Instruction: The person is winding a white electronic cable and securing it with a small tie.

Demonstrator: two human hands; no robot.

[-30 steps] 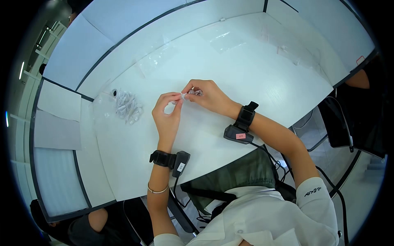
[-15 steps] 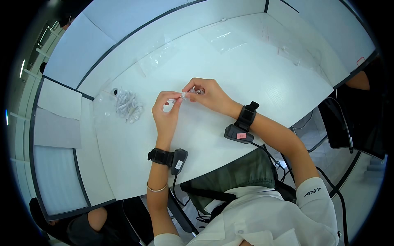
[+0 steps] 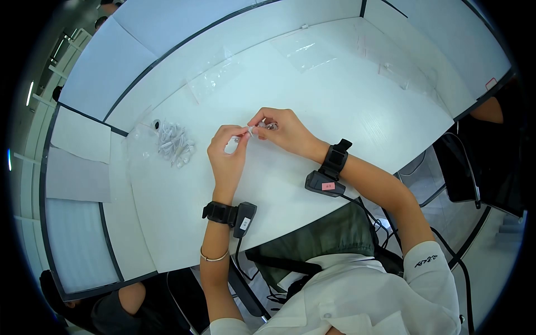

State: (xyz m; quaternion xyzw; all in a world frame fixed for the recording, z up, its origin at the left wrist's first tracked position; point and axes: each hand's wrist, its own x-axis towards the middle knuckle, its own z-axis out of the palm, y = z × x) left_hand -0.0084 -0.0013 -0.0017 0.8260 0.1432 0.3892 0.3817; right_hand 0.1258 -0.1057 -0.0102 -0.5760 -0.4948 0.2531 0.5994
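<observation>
Both hands meet above the white table (image 3: 312,106), fingertips almost touching. My left hand (image 3: 225,151) is closed in a pinch, thumb against forefinger, on one end of a small white bundled cable (image 3: 271,125). My right hand (image 3: 289,129) has its fingers curled round the rest of that bundle, with thumb and forefinger pinching close to the left fingertips. Most of the bundle is hidden by the fingers. To the left of my left hand lies a pile of similar white cables (image 3: 174,144), loosely coiled.
A small dark round object (image 3: 156,124) sits by the pile, beside a clear plastic bag (image 3: 140,146). More clear bags (image 3: 215,78) lie along the back, with another (image 3: 405,78) at the far right. Low partitions (image 3: 223,30) border the table. Other people sit beyond both sides.
My left hand has shifted very slightly to the right. Both hands keep their pinch on the white cable, and the pile stays as it was.
</observation>
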